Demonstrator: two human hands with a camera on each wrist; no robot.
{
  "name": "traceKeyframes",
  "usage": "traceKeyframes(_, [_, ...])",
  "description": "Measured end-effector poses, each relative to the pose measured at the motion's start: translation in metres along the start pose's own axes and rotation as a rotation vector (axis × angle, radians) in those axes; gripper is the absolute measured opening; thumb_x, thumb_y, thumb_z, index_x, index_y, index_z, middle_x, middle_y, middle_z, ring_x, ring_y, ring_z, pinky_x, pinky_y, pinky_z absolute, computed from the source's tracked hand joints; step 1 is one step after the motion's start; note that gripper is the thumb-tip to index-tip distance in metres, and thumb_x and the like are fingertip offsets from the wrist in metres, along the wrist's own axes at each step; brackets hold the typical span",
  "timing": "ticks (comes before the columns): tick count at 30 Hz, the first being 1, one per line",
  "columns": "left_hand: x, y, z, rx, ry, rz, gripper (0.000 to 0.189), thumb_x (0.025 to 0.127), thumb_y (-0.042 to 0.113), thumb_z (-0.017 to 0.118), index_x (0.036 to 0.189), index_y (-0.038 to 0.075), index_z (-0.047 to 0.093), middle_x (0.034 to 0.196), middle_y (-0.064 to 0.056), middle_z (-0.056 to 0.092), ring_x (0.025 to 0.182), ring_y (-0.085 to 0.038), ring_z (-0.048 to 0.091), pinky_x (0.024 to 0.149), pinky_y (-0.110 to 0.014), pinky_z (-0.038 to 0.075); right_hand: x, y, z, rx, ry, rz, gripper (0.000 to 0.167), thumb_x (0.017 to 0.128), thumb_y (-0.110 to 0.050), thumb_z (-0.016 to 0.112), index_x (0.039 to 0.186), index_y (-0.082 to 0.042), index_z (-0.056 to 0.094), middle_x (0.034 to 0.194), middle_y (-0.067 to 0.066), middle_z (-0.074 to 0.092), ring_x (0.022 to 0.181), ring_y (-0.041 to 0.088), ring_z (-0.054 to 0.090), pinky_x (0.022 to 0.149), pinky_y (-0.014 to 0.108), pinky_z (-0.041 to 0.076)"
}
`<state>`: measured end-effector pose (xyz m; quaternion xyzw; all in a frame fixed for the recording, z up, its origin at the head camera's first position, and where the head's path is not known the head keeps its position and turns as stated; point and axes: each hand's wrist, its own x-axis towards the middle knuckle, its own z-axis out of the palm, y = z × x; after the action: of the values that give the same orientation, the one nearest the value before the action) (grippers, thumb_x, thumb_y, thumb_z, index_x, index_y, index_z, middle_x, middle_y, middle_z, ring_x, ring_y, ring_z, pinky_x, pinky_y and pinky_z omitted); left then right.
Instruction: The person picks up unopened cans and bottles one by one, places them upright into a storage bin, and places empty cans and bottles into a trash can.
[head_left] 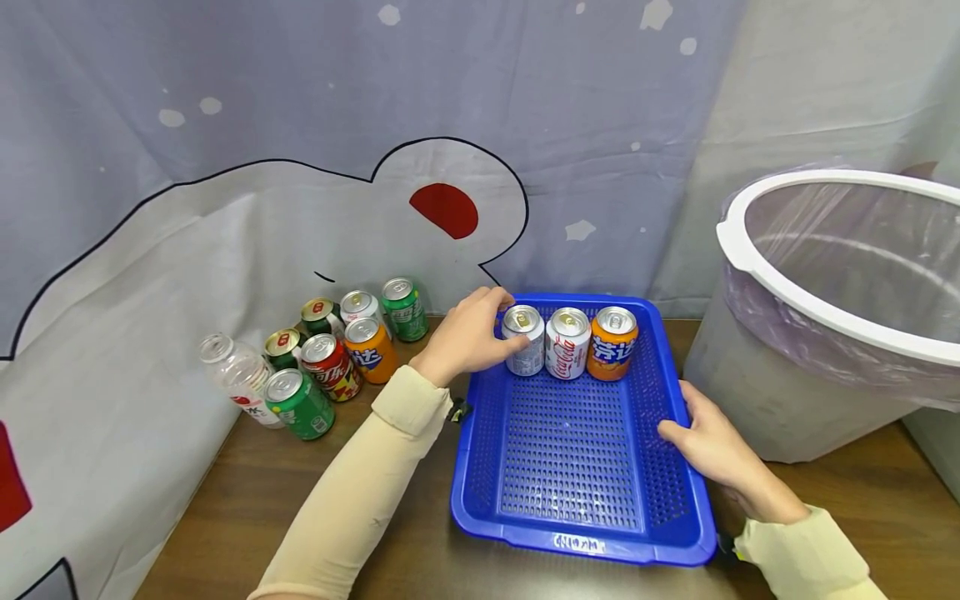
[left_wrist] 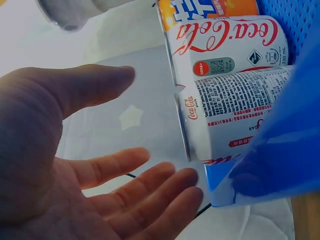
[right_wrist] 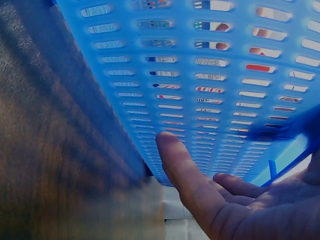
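A blue plastic basket (head_left: 570, 450) with perforated walls holds three cans in a row at its far end. From left to right stand a white-and-silver Coca-Cola can (head_left: 524, 340), a white Coca-Cola can (head_left: 567, 343) and an orange soda can (head_left: 612, 343). My left hand (head_left: 468, 333) is beside the leftmost can, over the basket's left rim. Its thumb and fingers (left_wrist: 107, 167) are spread apart, with nothing between them in the left wrist view. With the thumb over the right rim and the fingers outside, my right hand (head_left: 708, 437) holds the basket; fingers lie along its perforated wall (right_wrist: 200, 90).
Left of the basket, several cans stand grouped, including a green can (head_left: 300, 404), a red can (head_left: 331, 367) and an orange can (head_left: 371, 350). A clear bottle (head_left: 238, 379) leans behind them. A lined trash bin (head_left: 787, 358) stands on the right. A printed curtain (head_left: 585, 150) hangs behind.
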<state>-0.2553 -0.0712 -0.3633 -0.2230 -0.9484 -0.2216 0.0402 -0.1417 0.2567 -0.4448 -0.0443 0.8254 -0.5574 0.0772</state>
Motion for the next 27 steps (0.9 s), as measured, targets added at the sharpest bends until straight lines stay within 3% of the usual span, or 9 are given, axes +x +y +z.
traceKeyframes(7, [-0.016,-0.005,-0.005,-0.033,0.145,-0.01,0.055,0.09,0.043,0.074,0.133,0.011,0.062,0.126,-0.009,0.064,0.107,-0.023,0.064,0.089,-0.041,0.056,0.0,0.0,0.0,-0.008,0.0,-0.004,0.058,0.093,0.007,0.052,0.148,0.011,0.032,0.126,0.037,0.061,0.089,0.025,0.072,0.069,0.035,0.062])
traceKeyframes(16, [-0.04,-0.025,-0.013,-0.028,0.319,-0.034,0.054,0.09,0.042,0.076,0.132,0.011,0.062,0.129,-0.008,0.064,0.112,-0.025,0.063,0.094,-0.044,0.055,0.0,0.0,0.0,-0.014,-0.001,0.003,0.058,0.093,0.007,0.052,0.148,0.012,0.031,0.127,0.038,0.06,0.091,0.027,0.071,0.069,0.036,0.061])
traceKeyframes(27, [-0.06,-0.051,-0.015,0.108,0.47,-0.107,0.055,0.088,0.041,0.078,0.129,0.007,0.064,0.127,-0.014,0.063,0.113,-0.035,0.062,0.097,-0.05,0.052,0.0,-0.001,0.0,-0.009,-0.005,0.007,0.058,0.093,0.006,0.051,0.148,0.011,0.031,0.127,0.038,0.059,0.09,0.027,0.072,0.069,0.037,0.062])
